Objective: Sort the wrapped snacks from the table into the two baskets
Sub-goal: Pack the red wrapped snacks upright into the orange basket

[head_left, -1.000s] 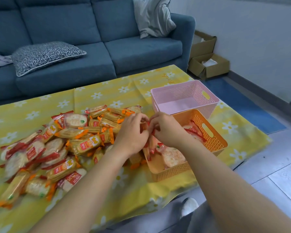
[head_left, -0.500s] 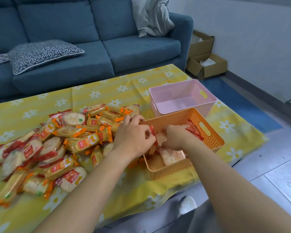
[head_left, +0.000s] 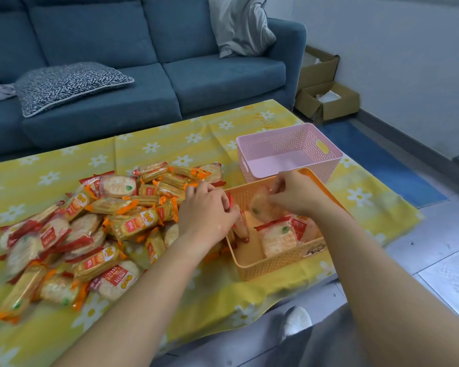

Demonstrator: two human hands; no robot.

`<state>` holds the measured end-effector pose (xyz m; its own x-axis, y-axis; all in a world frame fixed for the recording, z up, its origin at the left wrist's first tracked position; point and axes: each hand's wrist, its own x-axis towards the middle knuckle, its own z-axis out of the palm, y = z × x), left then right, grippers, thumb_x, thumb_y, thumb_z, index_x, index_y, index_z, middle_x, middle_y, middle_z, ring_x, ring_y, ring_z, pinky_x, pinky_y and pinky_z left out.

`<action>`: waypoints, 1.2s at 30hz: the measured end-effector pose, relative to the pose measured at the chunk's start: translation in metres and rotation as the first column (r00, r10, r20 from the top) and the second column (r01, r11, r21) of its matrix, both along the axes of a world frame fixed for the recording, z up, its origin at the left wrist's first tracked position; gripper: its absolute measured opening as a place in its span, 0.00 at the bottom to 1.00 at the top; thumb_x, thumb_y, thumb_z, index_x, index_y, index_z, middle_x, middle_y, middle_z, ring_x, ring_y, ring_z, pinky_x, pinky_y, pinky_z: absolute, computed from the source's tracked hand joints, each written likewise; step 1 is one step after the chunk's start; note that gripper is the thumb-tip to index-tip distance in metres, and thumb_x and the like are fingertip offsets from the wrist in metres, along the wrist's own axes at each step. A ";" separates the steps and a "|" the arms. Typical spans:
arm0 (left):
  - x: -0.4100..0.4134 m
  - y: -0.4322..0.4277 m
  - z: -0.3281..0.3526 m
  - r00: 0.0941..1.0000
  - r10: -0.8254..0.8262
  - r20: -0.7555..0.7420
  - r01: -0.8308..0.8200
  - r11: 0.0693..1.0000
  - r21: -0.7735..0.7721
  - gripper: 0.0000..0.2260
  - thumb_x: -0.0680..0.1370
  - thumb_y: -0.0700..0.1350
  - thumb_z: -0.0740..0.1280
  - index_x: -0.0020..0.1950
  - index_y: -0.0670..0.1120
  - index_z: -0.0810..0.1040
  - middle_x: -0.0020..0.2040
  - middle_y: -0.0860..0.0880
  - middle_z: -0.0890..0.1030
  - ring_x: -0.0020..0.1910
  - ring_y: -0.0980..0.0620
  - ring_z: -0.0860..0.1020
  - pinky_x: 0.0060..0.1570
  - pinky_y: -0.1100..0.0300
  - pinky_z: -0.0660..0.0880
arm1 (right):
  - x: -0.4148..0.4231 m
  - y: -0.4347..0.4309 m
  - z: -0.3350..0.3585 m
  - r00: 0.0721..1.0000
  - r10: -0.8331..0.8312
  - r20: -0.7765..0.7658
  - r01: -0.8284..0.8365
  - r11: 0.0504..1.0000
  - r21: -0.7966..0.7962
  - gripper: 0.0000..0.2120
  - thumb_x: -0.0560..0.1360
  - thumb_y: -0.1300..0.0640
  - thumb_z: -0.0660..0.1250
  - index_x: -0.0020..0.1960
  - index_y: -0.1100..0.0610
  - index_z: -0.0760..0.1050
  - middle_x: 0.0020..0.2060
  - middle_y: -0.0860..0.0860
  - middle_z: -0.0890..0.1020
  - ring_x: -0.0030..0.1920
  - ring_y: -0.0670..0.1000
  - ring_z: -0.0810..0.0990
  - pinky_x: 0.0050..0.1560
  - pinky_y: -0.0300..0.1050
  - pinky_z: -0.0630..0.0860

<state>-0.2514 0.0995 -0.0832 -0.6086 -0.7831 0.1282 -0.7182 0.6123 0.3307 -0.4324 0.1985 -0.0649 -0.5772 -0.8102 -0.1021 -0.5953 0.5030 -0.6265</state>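
Right now my right hand (head_left: 294,194) pinches a round pale rice cracker in clear wrap (head_left: 261,207) over the orange perforated plastic basket (head_left: 252,266). My left hand (head_left: 208,211) curls at that basket's left rim; I cannot tell whether it grips anything. The heap of wrapped snacks (head_left: 112,223) lies just left of it, so the left hand is nearer. The pink plastic basket (head_left: 289,144) sits behind.

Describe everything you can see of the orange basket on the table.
The orange basket is a rectangular bin, seemingly plastic, with perforated lattice walls and a solid floor. It sits upright on the yellow daisy tablecloth near the table's front edge, right of the snack pile and just in front of the pink basket. A few red-trimmed rice cracker packs lie inside. The right hand holds a round cracker pack above it. The left hand pinches a red-edged pack at its left rim.
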 end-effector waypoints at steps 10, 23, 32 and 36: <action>-0.002 0.006 -0.009 0.983 -0.164 -0.080 0.149 0.975 -0.163 0.17 0.73 0.52 0.70 0.61 0.55 0.75 0.63 0.53 0.73 0.63 0.46 0.69 0.62 0.54 0.67 | 0.034 -0.022 -0.012 0.997 -0.017 0.070 0.019 1.000 -0.018 0.12 0.69 0.54 0.73 0.33 0.59 0.73 0.27 0.52 0.77 0.30 0.52 0.76 0.35 0.48 0.76; -0.010 0.015 -0.010 0.971 -0.222 0.088 0.223 0.975 0.000 0.15 0.75 0.58 0.67 0.61 0.60 0.76 0.68 0.58 0.68 0.70 0.49 0.62 0.68 0.46 0.59 | 0.014 0.000 -0.016 0.937 0.347 -0.036 -0.281 0.811 0.514 0.20 0.68 0.55 0.78 0.59 0.52 0.80 0.52 0.51 0.84 0.52 0.56 0.82 0.51 0.49 0.80; -0.015 0.017 -0.018 0.981 -0.183 0.066 0.183 0.983 0.007 0.19 0.75 0.61 0.66 0.65 0.58 0.74 0.68 0.56 0.69 0.68 0.48 0.62 0.67 0.48 0.63 | -0.007 0.012 0.002 0.980 -0.061 -0.190 0.066 0.997 0.025 0.19 0.74 0.46 0.67 0.32 0.56 0.66 0.26 0.52 0.71 0.30 0.55 0.72 0.31 0.47 0.67; -0.016 0.018 -0.018 0.983 -0.171 0.068 0.169 0.985 0.031 0.27 0.75 0.60 0.68 0.72 0.58 0.67 0.70 0.54 0.67 0.70 0.47 0.61 0.67 0.48 0.62 | 0.016 -0.004 -0.008 0.996 0.068 -0.056 -0.061 0.992 0.115 0.20 0.74 0.44 0.70 0.37 0.61 0.79 0.31 0.55 0.82 0.35 0.56 0.81 0.36 0.49 0.76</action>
